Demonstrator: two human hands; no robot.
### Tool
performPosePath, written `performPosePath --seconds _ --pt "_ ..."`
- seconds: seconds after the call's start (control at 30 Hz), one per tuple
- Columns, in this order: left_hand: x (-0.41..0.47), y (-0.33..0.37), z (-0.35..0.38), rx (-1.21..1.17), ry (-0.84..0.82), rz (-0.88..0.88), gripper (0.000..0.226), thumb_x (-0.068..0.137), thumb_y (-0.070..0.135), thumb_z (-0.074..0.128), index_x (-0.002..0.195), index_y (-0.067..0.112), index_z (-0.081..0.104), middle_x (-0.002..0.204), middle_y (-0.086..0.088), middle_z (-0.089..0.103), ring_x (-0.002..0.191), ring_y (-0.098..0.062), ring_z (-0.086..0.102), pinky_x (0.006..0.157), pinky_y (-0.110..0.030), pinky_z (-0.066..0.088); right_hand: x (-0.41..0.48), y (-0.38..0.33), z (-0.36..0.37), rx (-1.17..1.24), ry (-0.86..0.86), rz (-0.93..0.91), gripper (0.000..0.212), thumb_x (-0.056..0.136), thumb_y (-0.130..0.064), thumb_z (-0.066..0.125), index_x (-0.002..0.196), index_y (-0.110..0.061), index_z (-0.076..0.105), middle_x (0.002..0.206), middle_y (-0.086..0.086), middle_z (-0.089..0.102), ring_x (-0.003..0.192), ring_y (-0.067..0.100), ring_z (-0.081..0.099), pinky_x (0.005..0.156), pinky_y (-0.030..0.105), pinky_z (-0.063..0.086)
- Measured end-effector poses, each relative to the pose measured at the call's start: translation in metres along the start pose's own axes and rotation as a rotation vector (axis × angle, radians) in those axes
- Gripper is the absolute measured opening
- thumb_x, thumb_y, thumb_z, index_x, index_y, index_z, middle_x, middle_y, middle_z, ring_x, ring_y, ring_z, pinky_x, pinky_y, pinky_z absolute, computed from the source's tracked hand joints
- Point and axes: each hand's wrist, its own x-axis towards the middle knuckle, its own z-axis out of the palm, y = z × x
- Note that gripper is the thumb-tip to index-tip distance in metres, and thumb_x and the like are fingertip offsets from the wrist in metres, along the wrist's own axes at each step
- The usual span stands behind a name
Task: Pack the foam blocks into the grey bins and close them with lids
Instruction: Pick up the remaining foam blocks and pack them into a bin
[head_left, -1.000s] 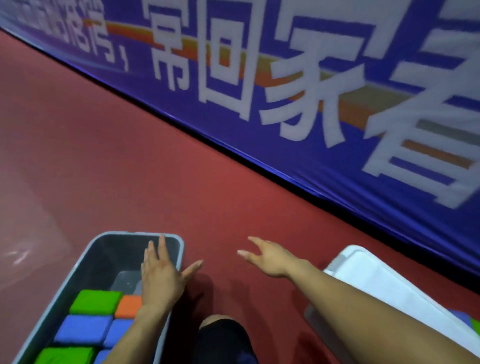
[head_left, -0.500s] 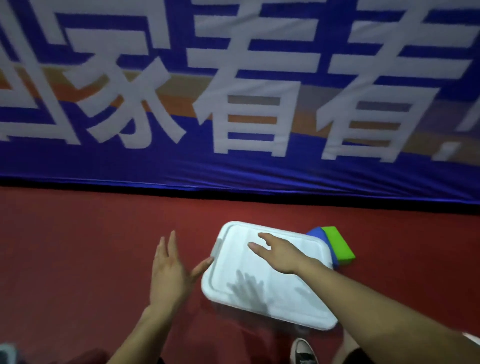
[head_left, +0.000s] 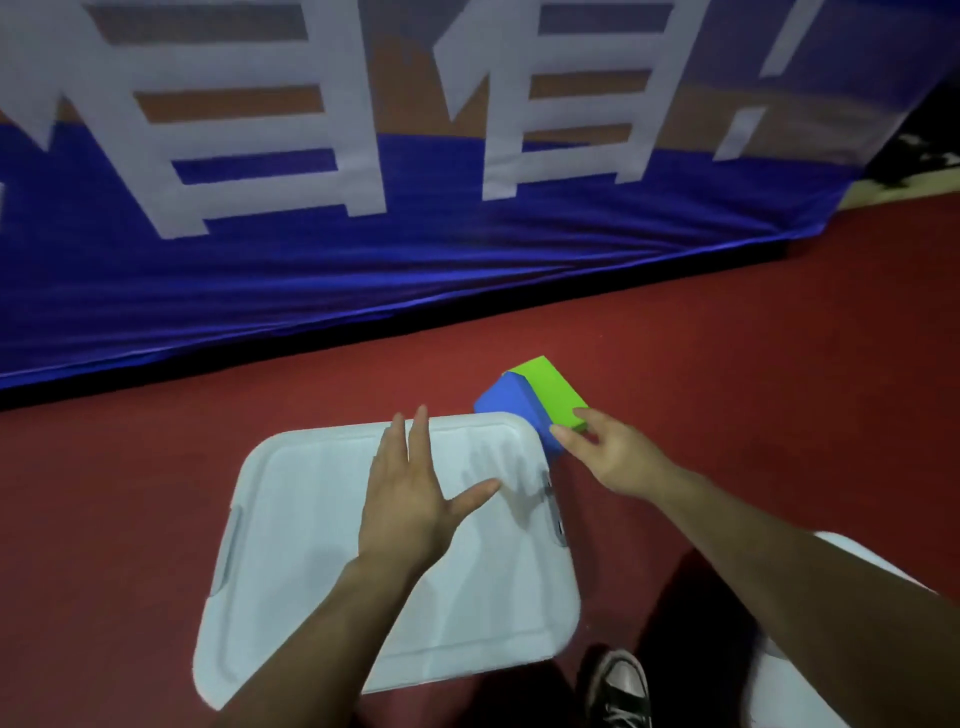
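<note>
A white lid (head_left: 291, 545) lies flat on the red floor, covering a bin beneath it. My left hand (head_left: 410, 493) hovers over the lid with fingers spread and straight, holding nothing. Just beyond the lid's far right corner lie a blue foam block (head_left: 511, 402) and a green foam block (head_left: 550, 389), side by side and touching. My right hand (head_left: 608, 452) reaches to them, its fingertips at the near ends of both blocks, fingers extended and not curled round either.
A blue banner (head_left: 363, 270) with white characters hangs along the far edge of the red floor (head_left: 753, 389). Another white lid (head_left: 789, 691) shows at the lower right under my arm. My shoe (head_left: 621, 686) stands below the lid.
My view swung right, away from the open grey bin of blocks. Both hands moved right; the left now hangs over the white lid and the right has reached the blue and green blocks.
</note>
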Motion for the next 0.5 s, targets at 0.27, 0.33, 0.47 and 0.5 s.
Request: performPosePath --seconds 0.27,0.33,0.47,0.5 --pt "0.122 0.02 0.118 0.112 -0.084 0.121 0.128 0.061 0.098 0.031 0.156 0.011 0.024 0.159 -0.02 0.028 0.148 -0.035 0.024 0.12 -0.047 0.027 0.114 0.098 -0.002 -0.041 -0.051 0.068 0.087 0.083 -0.078 0.042 0.148 -0.021 0.04 0.147 0.006 0.052 0.134 0.023 0.049 0.109 0.034 0.04" --pt "0.147 0.022 0.147 0.134 -0.116 0.146 0.124 0.063 0.093 0.036 0.155 0.01 0.026 0.158 -0.021 0.029 0.148 -0.037 0.026 0.12 -0.048 0.027 0.14 0.123 0.0 -0.085 -0.063 0.059 0.079 0.091 -0.068 0.045 0.15 -0.016 0.038 0.149 0.009 0.048 0.137 0.025 0.046 0.111 0.034 0.037" --pt "0.189 0.019 0.207 0.198 -0.194 0.2 0.13 0.06 0.1 0.025 0.156 0.012 0.024 0.16 -0.017 0.027 0.15 -0.034 0.02 0.12 -0.049 0.024 0.188 0.165 0.011 -0.146 -0.059 0.044 0.077 0.094 -0.061 0.045 0.152 -0.011 0.033 0.151 0.015 0.044 0.139 0.029 0.042 0.113 0.033 0.033" --pt "0.197 0.019 0.22 0.217 -0.208 0.211 0.132 0.058 0.1 0.025 0.156 0.011 0.024 0.16 -0.018 0.027 0.15 -0.035 0.021 0.121 -0.049 0.024 0.197 0.174 0.015 -0.152 -0.059 0.048 0.077 0.094 -0.062 0.045 0.152 -0.012 0.033 0.15 0.016 0.045 0.138 0.03 0.042 0.113 0.034 0.033"
